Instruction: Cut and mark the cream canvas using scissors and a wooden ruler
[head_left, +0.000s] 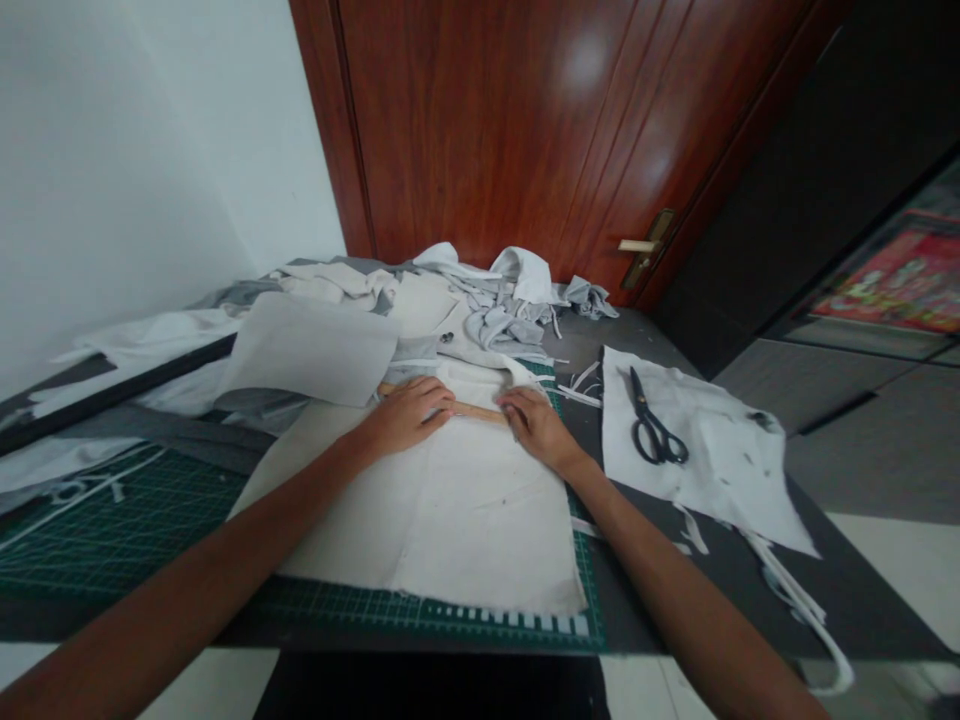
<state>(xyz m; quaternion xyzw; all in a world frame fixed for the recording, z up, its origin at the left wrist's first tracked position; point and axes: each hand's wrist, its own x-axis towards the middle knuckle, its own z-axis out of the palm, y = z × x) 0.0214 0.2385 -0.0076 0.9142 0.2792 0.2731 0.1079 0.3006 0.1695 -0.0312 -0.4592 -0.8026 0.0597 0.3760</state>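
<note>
Half curled, the left hand [409,415] and the right hand [536,430] press down on a thin wooden ruler [469,409], one near each end, maybe so it cannot slide. It lies across the top of a white cloth [427,510], which looks flat with soft creases, on a green cutting mat [127,525]. To the right, black scissors [652,425] sit on another white cloth [720,470], maybe to keep it from moving. Farther off, a heap of cloth scraps [487,300] lies by a shiny brown door [480,130]
</note>
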